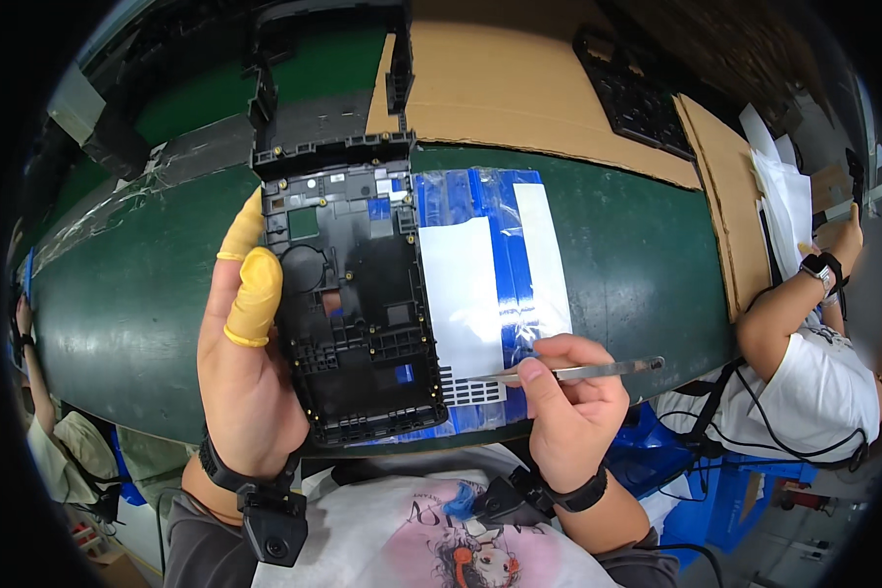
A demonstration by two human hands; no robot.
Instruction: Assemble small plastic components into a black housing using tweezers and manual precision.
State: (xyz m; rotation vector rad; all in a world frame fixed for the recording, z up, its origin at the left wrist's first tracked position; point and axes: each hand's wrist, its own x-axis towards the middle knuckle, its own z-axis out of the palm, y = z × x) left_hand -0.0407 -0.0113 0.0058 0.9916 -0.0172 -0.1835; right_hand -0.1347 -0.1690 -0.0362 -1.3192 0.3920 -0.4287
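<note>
My left hand (250, 377), with yellow finger cots on the thumb and a finger, grips a black plastic housing (363, 294) along its left side. The housing is tilted up, its inner side with ribs, cutouts and small brass-coloured inserts showing. Between the thumb and fingers of my right hand (580, 400) are metal tweezers (608, 369). Their tips point left, over a white label sheet (458, 284) bearing rows of small black rectangles at its near end. Whether the tips pinch a piece is too small to tell. Under the sheet lies a blue, tape-covered pad (513, 269).
Cardboard (500, 78) covers the far part of the green table (637, 265), with another black plastic part (637, 93) on it. White papers (779, 196) stand at the right beside a person's arm (784, 304). Another person (78, 451) is at the left edge.
</note>
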